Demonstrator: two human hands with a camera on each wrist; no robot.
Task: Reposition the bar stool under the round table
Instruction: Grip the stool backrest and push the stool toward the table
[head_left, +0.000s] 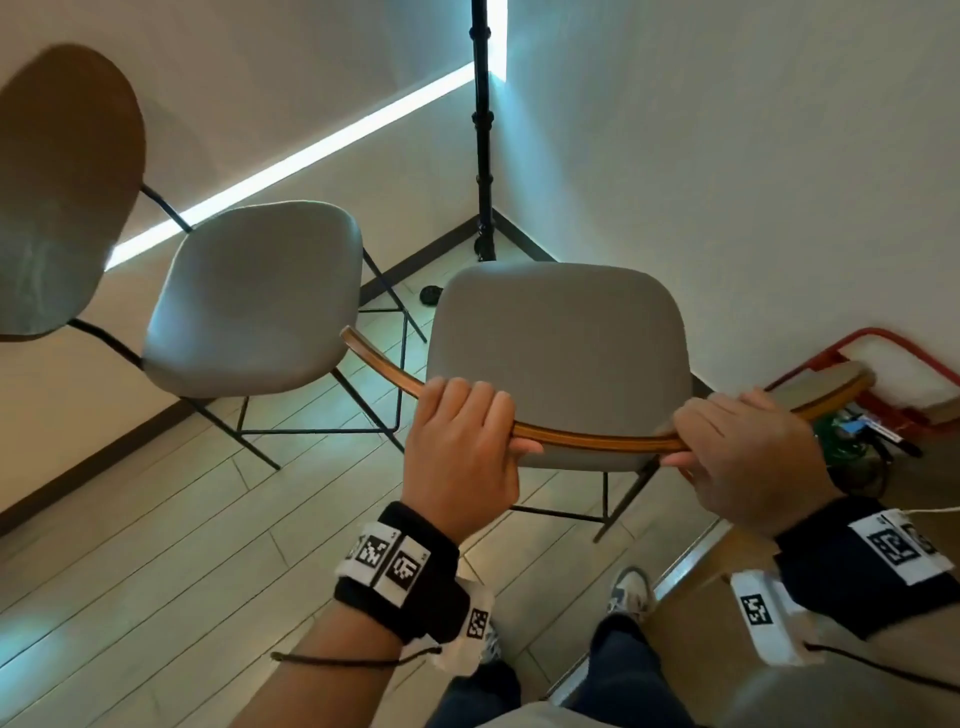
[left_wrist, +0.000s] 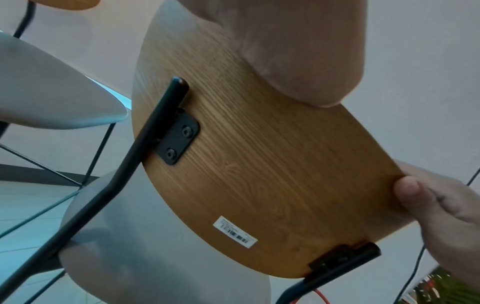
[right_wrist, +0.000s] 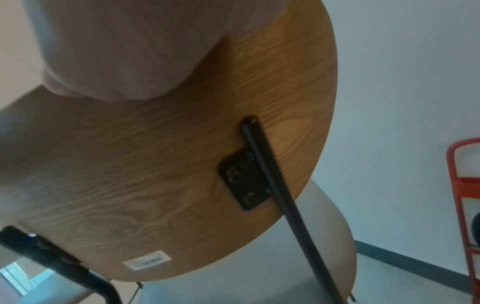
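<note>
Bar stool: grey seat, near right. Left hand and right hand both grip its wooden backrest, fingers curled over, apparently for steering.

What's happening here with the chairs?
A person is standing behind a bar stool with a grey seat and holding the top edge of its wooden backrest with both hands, the left hand and the right hand set apart along it. The stool stands in a corner of the room, beside a second stool of the same kind. No round table shows in these views, so the stool is not yet under one.
</note>
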